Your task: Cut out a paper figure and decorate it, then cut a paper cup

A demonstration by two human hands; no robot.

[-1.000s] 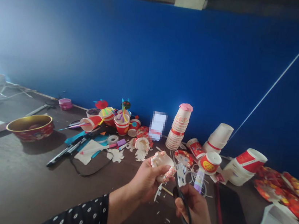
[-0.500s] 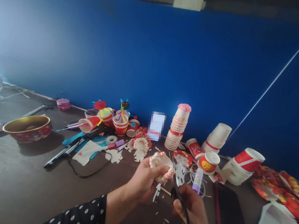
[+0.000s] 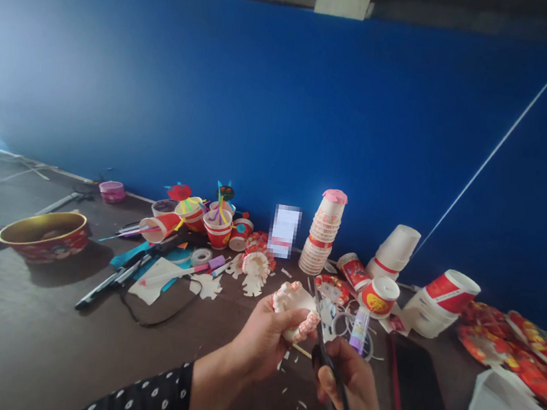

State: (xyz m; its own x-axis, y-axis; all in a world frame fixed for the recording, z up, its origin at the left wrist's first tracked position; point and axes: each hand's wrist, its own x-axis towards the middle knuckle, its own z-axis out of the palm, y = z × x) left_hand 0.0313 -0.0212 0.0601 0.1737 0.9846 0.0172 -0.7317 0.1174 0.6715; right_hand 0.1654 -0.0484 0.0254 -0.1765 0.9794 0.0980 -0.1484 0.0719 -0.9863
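Note:
My left hand [image 3: 263, 338] pinches a cut paper cup [image 3: 295, 299], white inside with curled, pink-and-white patterned edges. Its thumb lies over the near side of the cup. In my right hand [image 3: 349, 376] is a pair of black-handled scissors [image 3: 321, 325], with fingers in the handle loops and the blades pointing up and away. The blades stand close beside the cup's right edge; whether they touch it I cannot tell. Small white paper scraps [image 3: 301, 405] lie on the table below the hands.
A tall stack of paper cups [image 3: 322, 238] stands behind my hands. Red cups with coloured strips [image 3: 217, 228] and a gold-rimmed bowl [image 3: 44, 239] are to the left. On the right lie a glue stick [image 3: 359, 330], a dark phone [image 3: 423, 393] and more cups [image 3: 441, 308].
The view has shifted slightly, so the table things sit a little further left. The cup has turned slightly in my left hand. The scissors remain beside it.

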